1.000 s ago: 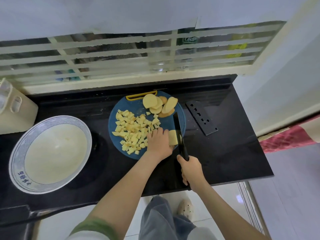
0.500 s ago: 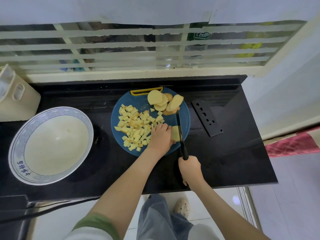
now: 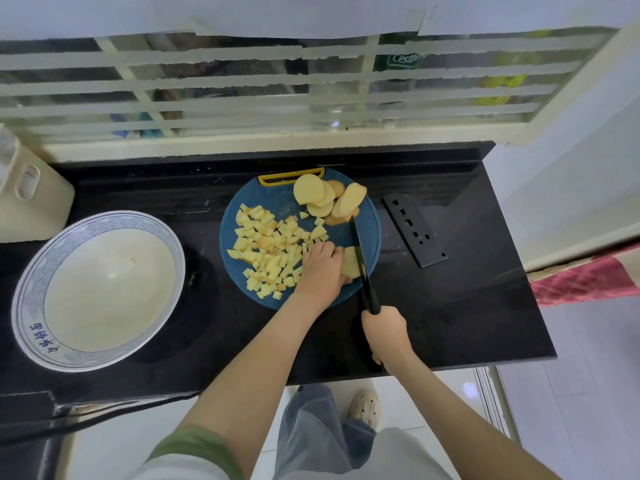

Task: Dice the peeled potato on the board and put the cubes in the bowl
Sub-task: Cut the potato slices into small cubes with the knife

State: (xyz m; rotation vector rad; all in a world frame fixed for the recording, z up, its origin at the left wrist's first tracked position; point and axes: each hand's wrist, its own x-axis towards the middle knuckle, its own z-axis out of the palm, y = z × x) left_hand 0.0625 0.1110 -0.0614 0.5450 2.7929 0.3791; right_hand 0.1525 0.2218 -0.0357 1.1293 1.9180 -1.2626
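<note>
A round blue cutting board (image 3: 372, 230) lies on the black counter. Several potato cubes (image 3: 270, 251) are spread over its left half, and uncut potato slices (image 3: 323, 199) are stacked at its far edge. My left hand (image 3: 320, 268) holds down a potato piece (image 3: 349, 261) at the board's near right. My right hand (image 3: 386, 332) grips the handle of a black knife (image 3: 360, 258), whose blade stands against the right side of that piece. A large white bowl (image 3: 31, 271) with a blue patterned rim sits at the left, holding no cubes.
A black knife sheath (image 3: 414, 230) lies on the counter right of the board. A cream container (image 3: 31, 199) stands at the far left. A barred window runs behind the counter. The counter's front edge is just behind my right wrist, and a red cloth (image 3: 585, 282) hangs at right.
My head has shifted, so the scene sits slightly differently in view. The knife stays against the potato piece under my left hand, with only small motion.
</note>
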